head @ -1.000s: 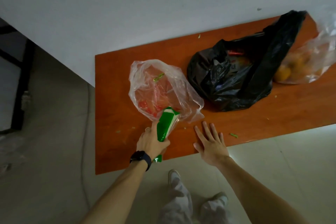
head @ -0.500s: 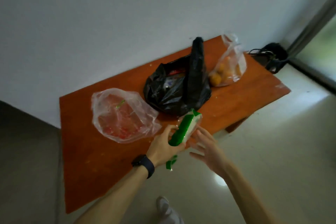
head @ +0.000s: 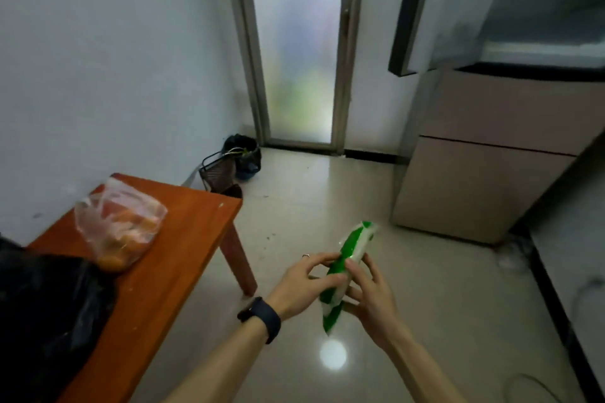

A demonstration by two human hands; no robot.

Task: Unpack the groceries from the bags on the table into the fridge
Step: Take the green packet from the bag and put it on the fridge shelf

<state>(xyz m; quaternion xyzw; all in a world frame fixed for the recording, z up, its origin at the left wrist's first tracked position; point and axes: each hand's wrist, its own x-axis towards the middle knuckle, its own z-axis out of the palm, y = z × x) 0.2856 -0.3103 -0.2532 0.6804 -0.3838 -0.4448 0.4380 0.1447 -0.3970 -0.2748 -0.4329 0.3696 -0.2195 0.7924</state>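
As the green-and-white packet (head: 357, 239) seems light, limp and slippery, my left hand (head: 302, 286) and right hand (head: 371, 299) pinch its middle, fingers (head: 316, 260) curled.

Dim room; daylight comes through the tall frosted glass door (head: 299, 42) ahead of me. A round white glare spot marks the glossy pale tiled floor (head: 425, 304). The beige fridge (head: 491, 167) blurs toward its top; edges bow.

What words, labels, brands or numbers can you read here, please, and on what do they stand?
None can be read.
Green-and-white packet, held by left hand and right hand: any print too blurred to read.
Wristwatch: dark, no digits show.
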